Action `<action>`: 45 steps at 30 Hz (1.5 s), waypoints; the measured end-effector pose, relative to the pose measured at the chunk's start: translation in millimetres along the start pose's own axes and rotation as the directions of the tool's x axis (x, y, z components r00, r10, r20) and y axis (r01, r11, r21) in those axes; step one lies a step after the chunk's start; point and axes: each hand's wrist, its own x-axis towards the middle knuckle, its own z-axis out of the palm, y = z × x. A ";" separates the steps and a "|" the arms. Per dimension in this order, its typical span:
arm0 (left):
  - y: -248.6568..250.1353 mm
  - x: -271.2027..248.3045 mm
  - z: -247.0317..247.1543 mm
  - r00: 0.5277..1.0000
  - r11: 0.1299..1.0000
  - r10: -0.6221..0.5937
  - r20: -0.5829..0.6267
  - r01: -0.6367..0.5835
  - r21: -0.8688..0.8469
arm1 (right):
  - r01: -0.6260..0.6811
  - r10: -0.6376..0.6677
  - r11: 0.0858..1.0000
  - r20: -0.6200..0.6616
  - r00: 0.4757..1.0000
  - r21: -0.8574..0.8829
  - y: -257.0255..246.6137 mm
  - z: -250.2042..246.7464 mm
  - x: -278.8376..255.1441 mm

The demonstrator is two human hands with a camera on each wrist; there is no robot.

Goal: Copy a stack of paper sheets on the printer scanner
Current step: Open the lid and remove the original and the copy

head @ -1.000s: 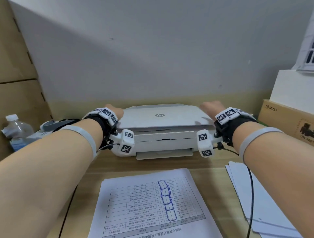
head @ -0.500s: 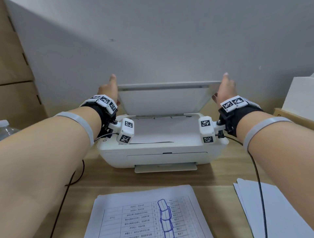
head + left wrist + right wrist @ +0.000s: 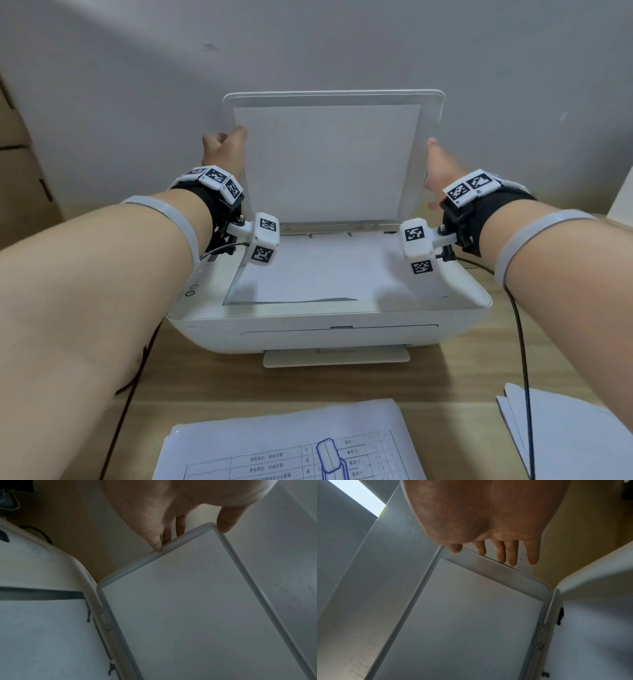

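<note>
A white printer (image 3: 325, 335) sits on the wooden desk with its scanner lid (image 3: 329, 161) raised almost upright. A white sheet (image 3: 315, 270) lies on the glass. My left hand (image 3: 222, 147) grips the lid's left edge, thumb near the top corner and fingers behind it; the left wrist view shows the lid (image 3: 197, 608) and hand (image 3: 154, 507). My right hand (image 3: 442, 168) touches the lid's right edge with straight fingers, as the right wrist view shows on the lid (image 3: 462, 615). A stack of printed sheets (image 3: 287, 445) lies in front of the printer.
A second pile of white sheets (image 3: 565, 435) lies at the desk's right front. Black cables (image 3: 520, 342) run from both wrists across the desk. Cardboard boxes (image 3: 20, 171) stand at the left. The grey wall is close behind the lid.
Both hands have swung the scanner lid from shut flat to almost upright, uncovering the sheet on the glass. The head view has moved closer and lower.
</note>
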 end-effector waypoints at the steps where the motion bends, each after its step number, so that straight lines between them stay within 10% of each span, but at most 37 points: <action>1: 0.3 0.2 4.4 1.000 0.998 0.015 0.014 -0.016 0.067 | -0.027 0.027 0.999 0.009 1.000 -0.018 0.1 0.9 2.4; 18: -30.4 15.9 17.0 0.966 0.745 -0.189 0.176 0.024 0.667 | -0.067 0.162 0.924 0.228 0.960 -0.377 15.1 -5.5 10.3; 25: -19.8 -34.2 -2.1 0.821 0.579 -0.493 0.288 0.063 0.813 | 0.010 0.346 0.662 0.319 0.882 -0.749 6.2 -16.6 -48.3; 29: -12.0 -61.1 -14.0 0.843 0.542 -0.429 0.325 -0.047 0.839 | 0.049 0.313 0.577 0.276 0.909 -0.815 -0.2 -28.5 -91.6; 45: -8.7 -118.9 -17.1 0.749 0.359 -0.570 0.338 -0.143 0.922 | 0.034 0.284 0.646 0.282 0.916 -0.762 -0.6 -28.6 -139.9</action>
